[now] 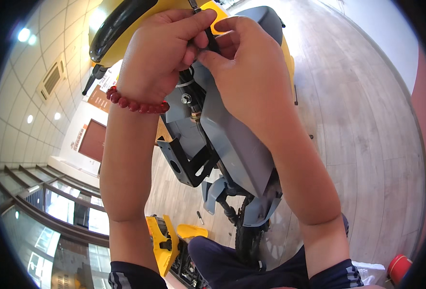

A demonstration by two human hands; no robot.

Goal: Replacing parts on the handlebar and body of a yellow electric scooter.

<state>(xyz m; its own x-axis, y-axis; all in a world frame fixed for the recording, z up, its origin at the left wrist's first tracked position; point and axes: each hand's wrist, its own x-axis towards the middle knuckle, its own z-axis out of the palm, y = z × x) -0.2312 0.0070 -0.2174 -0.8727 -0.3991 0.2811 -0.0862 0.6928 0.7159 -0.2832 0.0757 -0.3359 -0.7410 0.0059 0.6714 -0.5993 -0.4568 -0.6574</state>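
Note:
High in the view, my left hand (162, 50) is closed, its thumb and fingers pinching a thin black cable-like part (211, 41) with a metallic end at the top. My right hand (251, 72) curls in from the other side, thumb and fingertips closed around the lower stretch of that part. Both hands are above the front of a small two-wheeled vehicle with a grey body panel (232, 135). Below my left hand, a steering stem (193, 103) with a bolt and a brass-coloured nut is exposed. My fingers partly hide the black part.
A black metal bracket (186, 166) juts out left of the stem. Below are the front wheel (249, 236) and my legs. Yellow panels (162, 243) lie on the floor at lower left, near a marker-like object (200, 217). A red container (399, 268) stands at lower right.

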